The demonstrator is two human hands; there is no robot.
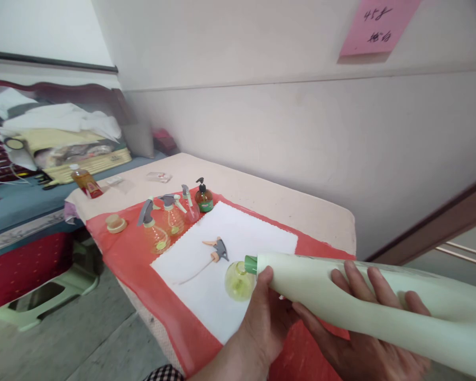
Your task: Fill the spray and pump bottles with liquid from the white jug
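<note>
A large pale green plastic jug (313,280) lies tilted almost level across the right side, its green spout (251,264) pointing left. My left hand (267,323) grips it near the neck, thumb on the side and fingers underneath. Further back, my right hand (365,349) wraps the handle section from below, with fingertips showing over the body. Just under the spout stands a yellow-green round bottle (239,283) without its sprayer. A grey and peach trigger sprayer (219,251) with a long tube lies to its left on the white cloth (262,227).
Several spray bottles (155,236) and a dark-topped pump bottle (203,198) stand along the red cover (130,238). A small round lidded thing (116,223) sits at the left edge. An amber bottle (86,182) is further back. A red-topped stool (27,270) stands beside the table.
</note>
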